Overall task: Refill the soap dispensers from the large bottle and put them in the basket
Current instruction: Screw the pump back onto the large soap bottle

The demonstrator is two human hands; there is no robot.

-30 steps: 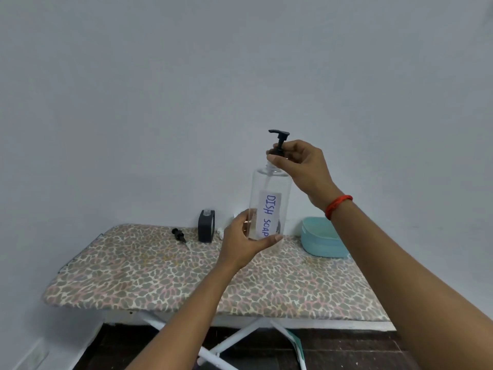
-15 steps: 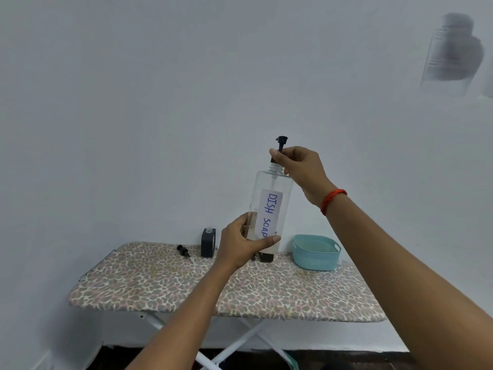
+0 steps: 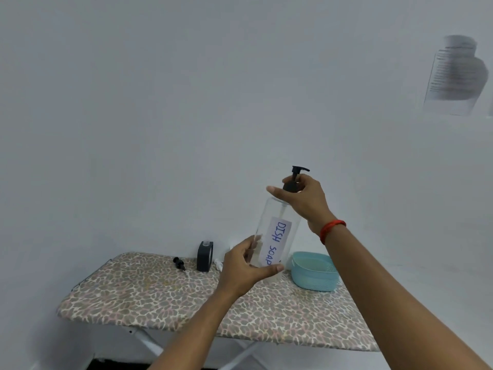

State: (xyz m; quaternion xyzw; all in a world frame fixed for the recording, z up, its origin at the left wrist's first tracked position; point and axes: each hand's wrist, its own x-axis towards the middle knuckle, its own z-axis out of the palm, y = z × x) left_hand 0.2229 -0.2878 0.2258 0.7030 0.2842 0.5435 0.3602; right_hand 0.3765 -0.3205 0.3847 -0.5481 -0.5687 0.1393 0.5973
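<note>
The large bottle point(image 3: 277, 231) is a tall cylinder of clear plastic with rounded shoulders, held nearly upright over the back of the table point(image 3: 149, 297), its top leaning a little to the right. A white paper label runs down its side with "DISH SOAP" hand-lettered in blue. A pale dip tube shows through the wall below the neck. On top sits a black pump point(image 3: 293, 180) with a ribbed collar and a flat spout pointing right.

The left hand point(image 3: 244, 268) wraps the lower body, its grip curled round the plastic with the thumb across the front. It hides the base, so I can't tell whether the bottle touches the table. The right hand point(image 3: 306, 198) comes from above; its grip pinches the pump's collar between thumb and fingertips. A red cord bracelet point(image 3: 332, 228) circles that wrist.

Just to the right of the bottle stands the basket point(image 3: 314, 283), a low rounded tub of pale teal plastic with a perforated wall. To the left, near the wall, stands a small dark grey dispenser point(image 3: 205, 256), squarish, with no pump on it. A loose black pump head point(image 3: 178, 263) lies beside it, and a small white piece point(image 3: 218, 264) lies between dispenser and hand.

The table is an ironing board with a leopard-print fabric cover on white metal legs point(image 3: 149, 340). A blurred printed sheet point(image 3: 453, 78) hangs on the plain wall.
</note>
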